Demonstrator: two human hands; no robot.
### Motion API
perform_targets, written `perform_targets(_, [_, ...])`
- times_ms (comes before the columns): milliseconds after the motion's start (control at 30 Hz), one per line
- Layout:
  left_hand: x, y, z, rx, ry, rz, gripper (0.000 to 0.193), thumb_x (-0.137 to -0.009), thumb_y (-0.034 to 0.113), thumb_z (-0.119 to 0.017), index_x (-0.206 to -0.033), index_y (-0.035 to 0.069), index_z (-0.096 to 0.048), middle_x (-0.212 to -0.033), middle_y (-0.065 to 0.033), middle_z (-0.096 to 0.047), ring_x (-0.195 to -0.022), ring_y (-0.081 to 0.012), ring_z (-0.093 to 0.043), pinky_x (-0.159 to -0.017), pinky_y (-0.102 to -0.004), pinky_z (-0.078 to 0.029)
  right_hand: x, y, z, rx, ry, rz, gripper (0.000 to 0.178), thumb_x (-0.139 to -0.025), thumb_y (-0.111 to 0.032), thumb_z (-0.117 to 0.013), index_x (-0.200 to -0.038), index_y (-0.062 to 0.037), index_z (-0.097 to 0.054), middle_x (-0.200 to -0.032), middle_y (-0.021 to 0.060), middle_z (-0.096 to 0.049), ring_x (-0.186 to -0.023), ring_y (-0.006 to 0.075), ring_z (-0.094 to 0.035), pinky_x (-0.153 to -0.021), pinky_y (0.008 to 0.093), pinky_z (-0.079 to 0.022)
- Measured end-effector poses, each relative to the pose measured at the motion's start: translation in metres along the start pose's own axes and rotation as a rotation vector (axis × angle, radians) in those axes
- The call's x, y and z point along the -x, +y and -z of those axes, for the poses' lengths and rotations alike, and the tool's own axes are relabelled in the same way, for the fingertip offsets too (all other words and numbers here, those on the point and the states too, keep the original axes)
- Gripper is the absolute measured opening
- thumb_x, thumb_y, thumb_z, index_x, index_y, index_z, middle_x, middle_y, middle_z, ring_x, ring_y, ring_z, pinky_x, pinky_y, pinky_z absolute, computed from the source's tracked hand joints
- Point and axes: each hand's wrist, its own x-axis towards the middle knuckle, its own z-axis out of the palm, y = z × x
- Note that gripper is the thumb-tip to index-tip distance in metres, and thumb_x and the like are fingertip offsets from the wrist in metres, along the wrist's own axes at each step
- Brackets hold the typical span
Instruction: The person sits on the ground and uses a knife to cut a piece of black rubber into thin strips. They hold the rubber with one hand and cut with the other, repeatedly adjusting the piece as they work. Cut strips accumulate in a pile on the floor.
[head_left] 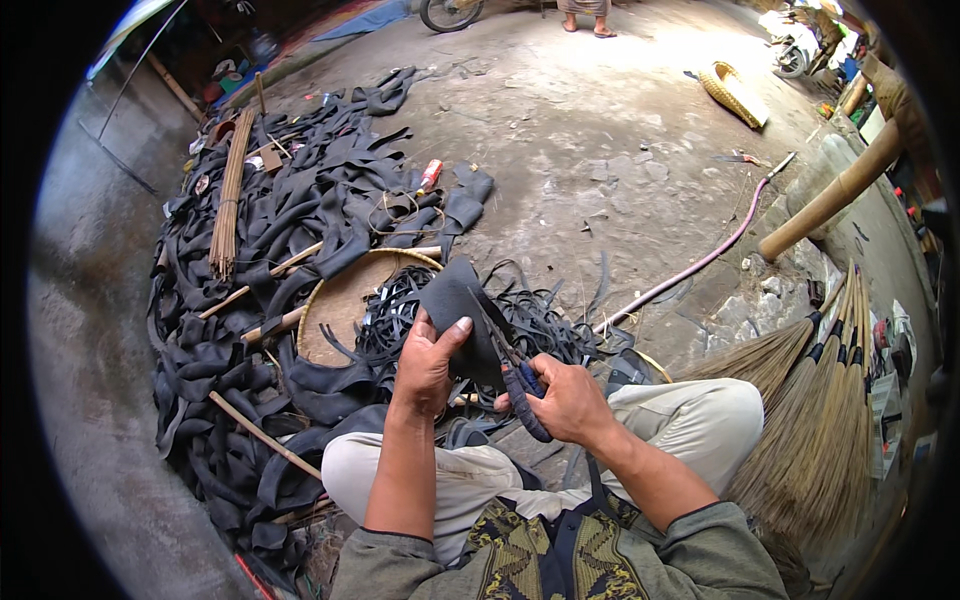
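My left hand (428, 362) grips a wide piece of black rubber sheet (458, 305), thumb on its near face and fingers behind it. My right hand (568, 400) is closed around the dark wrapped handles of a pair of scissors (524, 388). The scissor blades point up and away, lying along the right edge of the rubber; whether they are fully closed is hard to tell. Just beyond both hands, a heap of thin black rubber strips (395, 318) rests on a round tray with a woven rim (306, 325).
Black rubber scraps (330, 215) pile up on the left, with a bundle of thin sticks (232, 195) on top. Grass brooms (810, 420) lean at the right near a bamboo pole (830, 197). A pink hose (715, 250) crosses the floor. Another person's feet (588, 27) show far off.
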Motion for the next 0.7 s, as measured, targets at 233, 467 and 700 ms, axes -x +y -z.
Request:
perform_targets(233, [0.011, -0.008, -0.008, -0.147, -0.074, -0.015, 0.059, -0.092, 0.005, -0.071, -0.145, 0.004, -0.045, -0.132, -0.0088, -0.061, -0.119, -0.0173, -0.059, -0.106, -0.0338, -0.046, -0.003, -0.006, 0.009, 0.21, 0.136, 0.161, 0.072, -0.076, -0.068, -0.079, -0.093, 0.0001, -0.066, -0.081, 0.0219, -0.07, -0.078, 0.0446, -0.07, -0.068, 0.0497, -0.054])
perform_targets(467, [0.002, -0.002, 0.0, 0.013, 0.027, 0.062, 0.05, -0.094, 0.006, -0.071, -0.138, 0.003, -0.049, -0.125, -0.0076, -0.065, -0.111, -0.018, -0.064, -0.1, -0.0335, -0.051, 0.002, -0.006, 0.011, 0.147, 0.008, 0.032, 0.064, -0.077, -0.059, -0.083, -0.09, 0.0009, -0.066, -0.078, 0.0204, -0.069, -0.072, 0.0379, -0.07, -0.064, 0.0445, -0.052])
perform_targets(700, [0.009, -0.008, -0.004, -0.136, -0.003, 0.009, 0.044, -0.093, 0.002, -0.068, -0.134, 0.002, -0.051, -0.119, -0.0067, -0.066, -0.107, -0.0157, -0.064, -0.097, -0.033, -0.052, -0.005, -0.005, 0.005, 0.272, 0.2, 0.31, 0.071, -0.074, -0.066, -0.081, -0.093, 0.0008, -0.066, -0.077, 0.0214, -0.069, -0.075, 0.0446, -0.069, -0.067, 0.0491, -0.053])
